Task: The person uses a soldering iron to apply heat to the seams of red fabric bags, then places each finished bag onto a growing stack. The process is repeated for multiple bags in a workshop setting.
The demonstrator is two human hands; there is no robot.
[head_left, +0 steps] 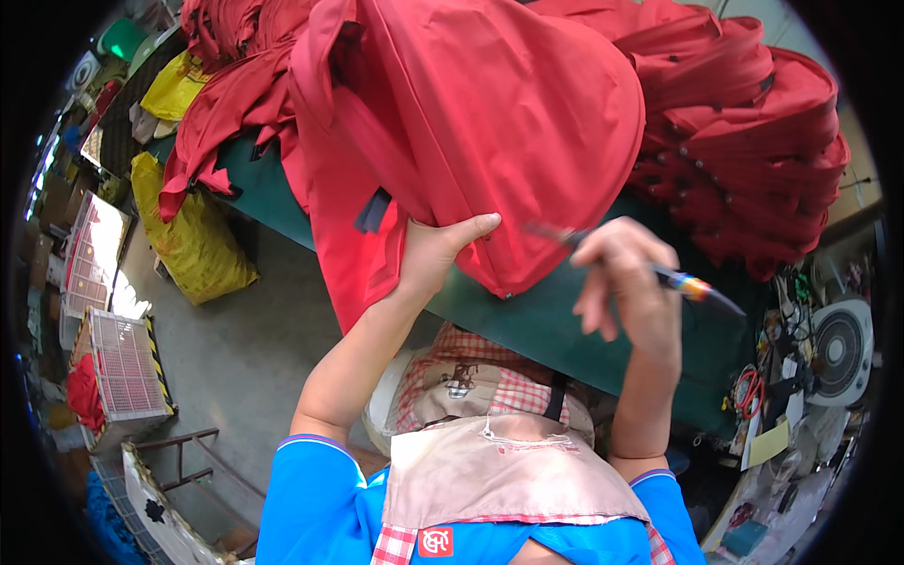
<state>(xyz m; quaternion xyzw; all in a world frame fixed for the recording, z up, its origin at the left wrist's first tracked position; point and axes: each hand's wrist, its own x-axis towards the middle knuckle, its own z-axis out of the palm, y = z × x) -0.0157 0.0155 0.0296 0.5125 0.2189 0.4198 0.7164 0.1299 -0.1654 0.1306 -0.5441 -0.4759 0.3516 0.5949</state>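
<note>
A large red fabric piece (508,122), perhaps a garment or cover with seams and small dark snaps, spreads over the green tabletop (527,330) in front of me. My left hand (438,250) pinches its near edge, thumb on top and fingers hidden underneath. Beside that hand a short black strap end (374,211) sticks out. Close to the right of the fabric's near corner, my right hand (626,278) grips a slim tool (695,287) with a dark body and a coloured band. Its thin tip points left toward the fabric; motion blur hides its exact kind.
Heaped red fabric pieces (744,160) fill the table's right side, with more red fabric (240,113) at the far left. A yellow bag (188,235) stands left of the table. At right are a grey fan (841,348) and a red cord (750,394). A crate (122,363) sits left.
</note>
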